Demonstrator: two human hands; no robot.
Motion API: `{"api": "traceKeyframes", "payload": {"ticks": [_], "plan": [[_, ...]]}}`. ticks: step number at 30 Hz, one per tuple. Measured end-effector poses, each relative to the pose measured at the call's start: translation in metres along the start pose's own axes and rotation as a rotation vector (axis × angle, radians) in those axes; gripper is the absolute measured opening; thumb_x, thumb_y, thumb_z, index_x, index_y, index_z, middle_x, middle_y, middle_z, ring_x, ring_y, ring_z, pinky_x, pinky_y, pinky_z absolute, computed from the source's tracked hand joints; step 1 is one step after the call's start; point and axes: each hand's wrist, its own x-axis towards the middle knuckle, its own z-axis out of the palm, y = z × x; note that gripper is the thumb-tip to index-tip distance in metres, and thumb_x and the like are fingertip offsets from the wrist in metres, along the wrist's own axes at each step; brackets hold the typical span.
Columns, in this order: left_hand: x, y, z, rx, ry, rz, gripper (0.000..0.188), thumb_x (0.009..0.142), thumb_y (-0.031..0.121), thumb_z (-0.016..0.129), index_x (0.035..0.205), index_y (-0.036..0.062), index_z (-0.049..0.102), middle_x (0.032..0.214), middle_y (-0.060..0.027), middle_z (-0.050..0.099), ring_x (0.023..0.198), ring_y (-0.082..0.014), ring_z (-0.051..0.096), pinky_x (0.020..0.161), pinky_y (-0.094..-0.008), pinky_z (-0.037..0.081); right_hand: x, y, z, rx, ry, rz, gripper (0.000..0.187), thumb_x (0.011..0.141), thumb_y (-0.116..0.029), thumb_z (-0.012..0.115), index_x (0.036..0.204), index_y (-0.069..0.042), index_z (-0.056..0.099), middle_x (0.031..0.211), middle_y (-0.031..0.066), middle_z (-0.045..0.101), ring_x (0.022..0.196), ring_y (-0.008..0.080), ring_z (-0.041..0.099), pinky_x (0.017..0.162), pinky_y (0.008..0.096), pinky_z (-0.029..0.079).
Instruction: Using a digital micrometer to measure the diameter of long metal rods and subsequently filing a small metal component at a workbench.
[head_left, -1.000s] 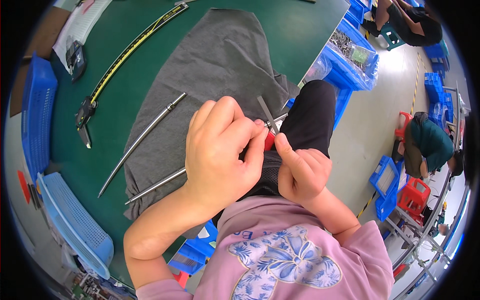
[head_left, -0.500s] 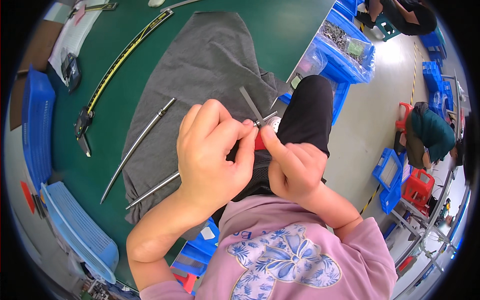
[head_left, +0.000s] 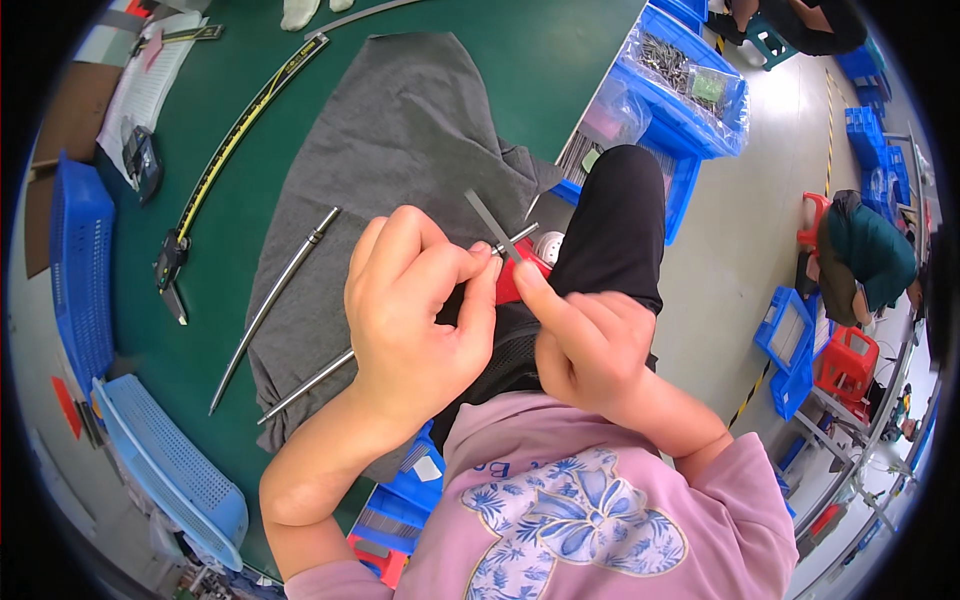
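My left hand (head_left: 415, 310) is closed round a slim metal rod (head_left: 310, 384), whose tip comes out past the thumb and forefinger. In my closed right hand (head_left: 595, 350) is a narrow flat grey strip (head_left: 488, 220), file-like in shape, lying across the rod near that tip. My right forefinger stretches along the strip; its lower end is hidden by the fingers. A second metal rod (head_left: 272, 310), with a stepped upper end and a pointed lower end, lies on the grey cloth (head_left: 390, 120) and reaches over its left edge.
A caliper (head_left: 245, 137) lies on the green table (head_left: 215, 180). Blue baskets (head_left: 175, 460) line the left side. On the right are blue bins (head_left: 685, 150) with small metal parts, next to my knee. Further right, a person (head_left: 865, 250) bends over near red stools (head_left: 848, 365).
The flat strip and my right hand have shifted slightly left. My left hand keeps its grip on the rod. The whole view has moved a little.
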Motion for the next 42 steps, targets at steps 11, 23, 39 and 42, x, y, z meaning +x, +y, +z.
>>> {"api": "traceKeyframes", "payload": {"ticks": [11,23,39,42], "plan": [[0.001,0.000,0.000,0.018,0.005,0.001,0.017,0.061,-0.004,0.064,0.060,0.0038,0.050,0.061,-0.0045,0.041,0.055,-0.0201,0.040,0.047,-0.0313,0.030,0.004,0.002,0.008,0.048,0.083,-0.043,0.049,0.052,0.007,0.049,0.099,0.004,0.060,0.045,0.0012,0.033,0.033,0.0140,0.032,0.035,0.0260,0.026],[0.001,-0.002,0.000,0.010,-0.007,0.015,0.018,0.060,-0.004,0.064,0.060,0.0039,0.049,0.061,-0.0048,0.041,0.055,-0.0205,0.040,0.047,-0.0316,0.030,-0.014,-0.001,0.001,-0.016,0.027,-0.007,0.050,0.050,0.002,0.052,0.100,0.000,0.061,0.045,-0.0003,0.031,0.034,0.0120,0.034,0.035,0.0259,0.029],[0.001,0.002,-0.001,-0.006,-0.004,-0.033,0.015,0.059,-0.005,0.065,0.062,0.0028,0.052,0.061,-0.0047,0.042,0.054,-0.0197,0.041,0.046,-0.0309,0.031,-0.020,0.004,-0.011,0.159,0.099,0.019,0.049,0.052,0.007,0.049,0.101,0.005,0.059,0.045,0.0001,0.033,0.033,0.0114,0.031,0.034,0.0248,0.026],[0.001,0.002,-0.001,-0.015,-0.005,-0.042,0.016,0.059,-0.005,0.065,0.062,0.0030,0.051,0.061,-0.0045,0.042,0.055,-0.0196,0.041,0.047,-0.0308,0.031,-0.021,0.005,-0.011,0.161,0.083,0.014,0.050,0.052,0.007,0.050,0.101,0.005,0.059,0.044,-0.0003,0.032,0.033,0.0113,0.031,0.034,0.0248,0.026]]}}
